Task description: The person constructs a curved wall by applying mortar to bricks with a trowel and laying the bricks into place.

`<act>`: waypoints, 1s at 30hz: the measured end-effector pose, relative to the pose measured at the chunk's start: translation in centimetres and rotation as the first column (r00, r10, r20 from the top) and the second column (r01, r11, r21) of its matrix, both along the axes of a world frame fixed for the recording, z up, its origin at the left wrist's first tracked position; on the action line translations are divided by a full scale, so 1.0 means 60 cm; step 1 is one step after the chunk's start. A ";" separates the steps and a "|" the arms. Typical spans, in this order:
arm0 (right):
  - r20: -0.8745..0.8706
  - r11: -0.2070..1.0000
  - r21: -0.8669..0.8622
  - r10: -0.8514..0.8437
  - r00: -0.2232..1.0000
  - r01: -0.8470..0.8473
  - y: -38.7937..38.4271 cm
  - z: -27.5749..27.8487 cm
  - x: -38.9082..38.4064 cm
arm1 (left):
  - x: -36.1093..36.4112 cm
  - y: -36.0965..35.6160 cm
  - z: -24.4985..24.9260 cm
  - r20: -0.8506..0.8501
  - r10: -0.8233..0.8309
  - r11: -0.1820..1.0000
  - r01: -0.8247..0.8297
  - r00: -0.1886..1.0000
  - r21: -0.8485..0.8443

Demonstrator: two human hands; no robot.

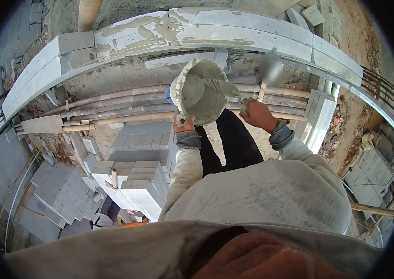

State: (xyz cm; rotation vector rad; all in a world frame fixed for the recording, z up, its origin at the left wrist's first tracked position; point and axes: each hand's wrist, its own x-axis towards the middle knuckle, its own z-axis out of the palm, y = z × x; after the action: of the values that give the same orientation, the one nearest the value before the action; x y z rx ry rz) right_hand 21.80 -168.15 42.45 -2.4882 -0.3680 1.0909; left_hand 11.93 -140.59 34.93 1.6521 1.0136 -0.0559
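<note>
My left hand (pixel 184 122) is closed on the near rim of a mortar-crusted bucket (pixel 184 88), which is tilted so that its inside faces up. Wet grey mortar (pixel 196 95) lies in it. My right hand (pixel 256 115) grips the handle of a trowel (pixel 222 87), whose blade reaches over the right side of the bucket's mouth, smeared with mortar. Beyond the bucket runs a pale block wall (pixel 206 23) with mortar spread on its top, left of the middle.
Bamboo poles (pixel 127 100) lie across below the wall. Stacks of grey blocks (pixel 136 179) stand at the lower left, with more blocks (pixel 371 172) at the far right. Part of another person (pixel 101 221) shows at the lower left. A blurred round spot covers part of the wall's near side.
</note>
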 end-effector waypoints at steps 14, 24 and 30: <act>-0.701 0.927 0.310 0.073 0.709 0.210 0.120 -0.054 0.079 | -0.021 0.034 -0.012 0.201 -0.115 0.993 0.112 0.973 0.027; -0.493 0.688 0.642 0.033 0.869 0.338 0.181 -0.017 0.139 | -0.023 0.114 -0.040 0.167 0.619 0.715 -0.464 0.767 -0.523; 0.551 0.976 0.147 0.054 0.832 -0.161 0.442 -0.044 0.286 | -0.053 0.185 -0.047 0.106 0.681 0.676 -0.568 0.724 -0.469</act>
State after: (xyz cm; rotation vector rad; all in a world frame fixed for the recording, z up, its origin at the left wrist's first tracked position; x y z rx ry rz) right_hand 38.96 -141.61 39.84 -2.5863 -0.7455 0.3272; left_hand 8.73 -129.50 32.13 0.8243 1.2140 0.3993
